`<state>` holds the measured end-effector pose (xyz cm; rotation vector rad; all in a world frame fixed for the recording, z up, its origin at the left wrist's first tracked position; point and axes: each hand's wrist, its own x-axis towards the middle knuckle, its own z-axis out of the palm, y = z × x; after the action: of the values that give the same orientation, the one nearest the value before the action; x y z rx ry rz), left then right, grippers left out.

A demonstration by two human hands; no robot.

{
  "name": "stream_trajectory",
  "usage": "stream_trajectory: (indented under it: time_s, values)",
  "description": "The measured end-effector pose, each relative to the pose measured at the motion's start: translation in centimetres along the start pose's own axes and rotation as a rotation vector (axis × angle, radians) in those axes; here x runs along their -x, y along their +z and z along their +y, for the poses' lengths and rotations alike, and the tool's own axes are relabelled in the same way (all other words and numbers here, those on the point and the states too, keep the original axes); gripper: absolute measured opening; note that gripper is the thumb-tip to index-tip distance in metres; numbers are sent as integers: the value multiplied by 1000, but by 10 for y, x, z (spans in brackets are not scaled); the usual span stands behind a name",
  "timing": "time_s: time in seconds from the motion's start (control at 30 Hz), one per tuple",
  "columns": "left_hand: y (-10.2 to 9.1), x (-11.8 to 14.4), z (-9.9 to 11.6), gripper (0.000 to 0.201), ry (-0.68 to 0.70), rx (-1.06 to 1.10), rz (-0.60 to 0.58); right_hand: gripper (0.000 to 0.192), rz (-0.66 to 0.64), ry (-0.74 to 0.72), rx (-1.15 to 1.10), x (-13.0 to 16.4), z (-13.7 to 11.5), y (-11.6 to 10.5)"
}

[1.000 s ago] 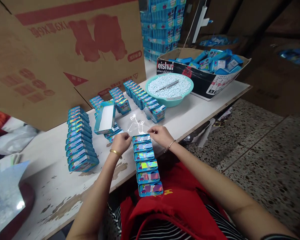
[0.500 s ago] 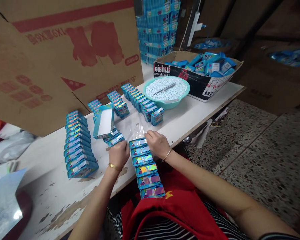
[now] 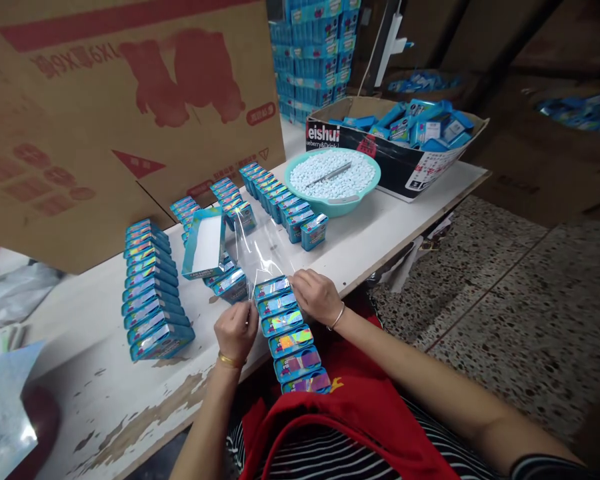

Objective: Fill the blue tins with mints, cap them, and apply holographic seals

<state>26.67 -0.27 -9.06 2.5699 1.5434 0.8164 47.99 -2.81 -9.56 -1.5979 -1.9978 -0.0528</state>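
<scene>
A clear plastic bag (image 3: 263, 247) stretches over the far end of a row of small blue boxes (image 3: 286, 324), which runs from the table edge back to my red apron. My left hand (image 3: 237, 328) is closed on the bag's left edge. On the other side, my right hand (image 3: 316, 295) pinches the bag's right edge, close beside the boxes. Left of the bag, an open blue tray (image 3: 206, 245) with a white inside rests tilted on more small boxes (image 3: 233, 283).
Upright blue boxes stand in a long row (image 3: 155, 293) at left and another row (image 3: 283, 203) behind. A turquoise basin (image 3: 336, 208) holds white pellets and a metal tool. Behind are a black carton (image 3: 370, 160) of blue packs and a big cardboard box (image 3: 205, 80).
My left hand has moved slightly down, drawing the clear bag's edge along the row of boxes. The bag now looks wider and more spread. My right hand has shifted only slightly.
</scene>
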Motion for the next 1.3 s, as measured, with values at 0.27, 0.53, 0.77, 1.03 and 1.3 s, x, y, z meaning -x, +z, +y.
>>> stream_trajectory:
  time_s: [0.27, 0.53, 0.77, 1.03, 1.3]
  values:
    - [13, 0, 0, 30, -162, -21, -44, 17, -119, 265, 52, 9, 9, 25]
    - [6, 16, 0, 23, -123, -40, -199, 24, -120, 173, 93, 21, 1, 21]
    - [2, 15, 6, 26, -132, -14, -154, 22, -89, 161, 67, -5, 6, 3]
    - [8, 28, -4, 32, -118, -41, -111, 32, -40, -60, 87, 20, 9, 15]
    - [19, 30, -2, 20, -228, -161, -390, 27, -221, 90, 117, 27, 9, 22]
